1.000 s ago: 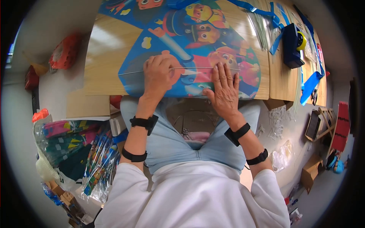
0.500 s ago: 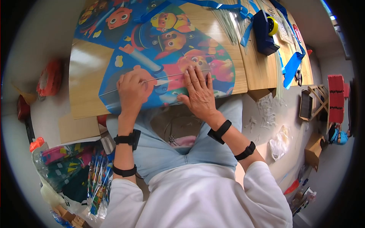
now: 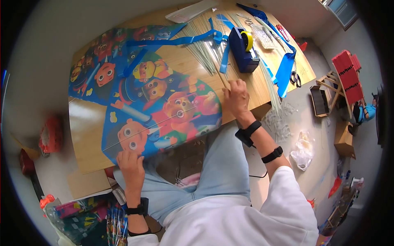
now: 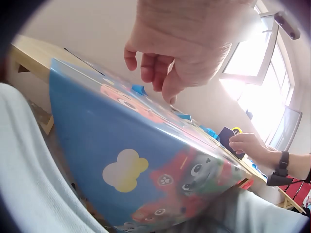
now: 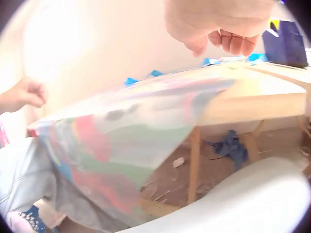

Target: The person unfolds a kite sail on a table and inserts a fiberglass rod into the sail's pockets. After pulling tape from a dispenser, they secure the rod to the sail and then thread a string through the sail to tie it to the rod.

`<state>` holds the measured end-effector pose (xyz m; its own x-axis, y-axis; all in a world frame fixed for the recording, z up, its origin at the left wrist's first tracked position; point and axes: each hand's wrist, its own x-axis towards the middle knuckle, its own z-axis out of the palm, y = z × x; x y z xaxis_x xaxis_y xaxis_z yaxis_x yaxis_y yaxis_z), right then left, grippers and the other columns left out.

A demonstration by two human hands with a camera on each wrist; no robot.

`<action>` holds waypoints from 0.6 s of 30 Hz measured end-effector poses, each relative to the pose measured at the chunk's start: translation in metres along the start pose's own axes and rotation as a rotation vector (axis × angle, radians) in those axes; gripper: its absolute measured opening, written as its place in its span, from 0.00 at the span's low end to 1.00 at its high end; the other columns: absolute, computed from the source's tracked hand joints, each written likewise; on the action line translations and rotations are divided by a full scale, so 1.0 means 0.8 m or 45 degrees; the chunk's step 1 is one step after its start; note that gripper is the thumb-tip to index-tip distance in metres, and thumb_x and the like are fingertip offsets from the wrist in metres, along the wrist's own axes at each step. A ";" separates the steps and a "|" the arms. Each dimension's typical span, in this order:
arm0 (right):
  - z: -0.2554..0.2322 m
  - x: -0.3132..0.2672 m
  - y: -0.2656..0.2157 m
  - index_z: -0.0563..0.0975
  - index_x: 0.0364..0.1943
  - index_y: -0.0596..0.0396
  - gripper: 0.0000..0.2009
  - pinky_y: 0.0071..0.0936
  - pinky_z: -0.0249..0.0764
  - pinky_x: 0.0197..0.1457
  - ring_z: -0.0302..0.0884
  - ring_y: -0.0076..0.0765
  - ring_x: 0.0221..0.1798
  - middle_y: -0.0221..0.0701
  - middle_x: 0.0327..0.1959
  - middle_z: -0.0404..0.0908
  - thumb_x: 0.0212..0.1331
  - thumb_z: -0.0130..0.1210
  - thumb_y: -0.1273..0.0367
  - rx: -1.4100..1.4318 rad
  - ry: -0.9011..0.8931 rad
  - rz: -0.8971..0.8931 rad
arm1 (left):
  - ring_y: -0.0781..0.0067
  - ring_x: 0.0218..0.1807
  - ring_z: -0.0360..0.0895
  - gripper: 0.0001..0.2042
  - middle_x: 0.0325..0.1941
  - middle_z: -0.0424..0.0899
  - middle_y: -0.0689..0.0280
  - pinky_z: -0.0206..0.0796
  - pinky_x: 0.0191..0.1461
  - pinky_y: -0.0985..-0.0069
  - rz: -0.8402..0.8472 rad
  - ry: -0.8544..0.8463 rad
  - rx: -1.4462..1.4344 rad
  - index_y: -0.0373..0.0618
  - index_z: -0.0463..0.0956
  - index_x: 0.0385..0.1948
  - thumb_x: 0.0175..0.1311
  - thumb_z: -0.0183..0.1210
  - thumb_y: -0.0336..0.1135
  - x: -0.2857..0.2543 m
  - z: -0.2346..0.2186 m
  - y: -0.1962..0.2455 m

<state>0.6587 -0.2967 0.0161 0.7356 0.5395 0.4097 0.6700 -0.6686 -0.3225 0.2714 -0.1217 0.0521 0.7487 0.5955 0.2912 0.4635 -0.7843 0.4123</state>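
A glossy printed sheet [image 3: 143, 86] with cartoon characters covers the table's left part, its front hanging over the edge in the left wrist view. Across its near part lies a thin straight rod [image 3: 166, 121]. My left hand [image 3: 131, 168] is at the sheet's front left edge; in the left wrist view its fingers [image 4: 158, 68] hang loosely bent above the sheet, holding nothing. To the right of the sheet, my right hand [image 3: 238, 98] is over bare wood, fingers loosely curled around nothing visible. Just beyond it stands a dark blue tape dispenser [image 3: 242, 53] with a yellow roll.
Blue ribbon strips [image 3: 176, 41] and bundles of thin rods [image 3: 201, 49] lie toward the back. Scissors [image 3: 295, 79] are at the table's right edge, near a small clear tray [image 3: 264, 39]. A white plastic bag [image 3: 303, 151] and scraps lie on the floor.
My right hand has come off the sheet and moved right toward the tape dispenser. The left hand has left the rod for the sheet's front edge. The head view has turned right.
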 end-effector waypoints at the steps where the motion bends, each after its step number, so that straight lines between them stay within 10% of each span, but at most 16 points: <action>1: 0.002 0.013 0.017 0.79 0.38 0.59 0.11 0.45 0.76 0.50 0.78 0.54 0.49 0.45 0.44 0.79 0.55 0.62 0.67 -0.019 -0.028 0.094 | 0.54 0.45 0.70 0.07 0.36 0.75 0.59 0.60 0.53 0.60 -0.007 -0.006 -0.010 0.40 0.77 0.30 0.51 0.65 0.23 -0.004 0.000 0.003; 5: 0.016 0.049 0.052 0.80 0.33 0.57 0.09 0.45 0.80 0.48 0.82 0.54 0.46 0.45 0.43 0.81 0.54 0.62 0.66 -0.180 -0.089 0.353 | 0.54 0.45 0.70 0.07 0.35 0.75 0.60 0.60 0.53 0.61 0.013 -0.035 -0.028 0.41 0.77 0.30 0.51 0.66 0.23 -0.009 0.003 0.016; 18: 0.057 0.106 -0.022 0.83 0.32 0.59 0.11 0.46 0.81 0.44 0.86 0.56 0.40 0.45 0.39 0.85 0.52 0.65 0.64 -0.030 -0.156 0.176 | 0.56 0.43 0.71 0.08 0.35 0.75 0.62 0.60 0.53 0.60 0.073 -0.127 -0.093 0.44 0.78 0.30 0.50 0.67 0.26 0.013 0.007 0.062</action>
<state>0.7142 -0.2156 0.0175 0.8283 0.4986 0.2555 0.5600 -0.7518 -0.3481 0.3050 -0.1554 0.0705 0.8180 0.5270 0.2306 0.3857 -0.7998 0.4599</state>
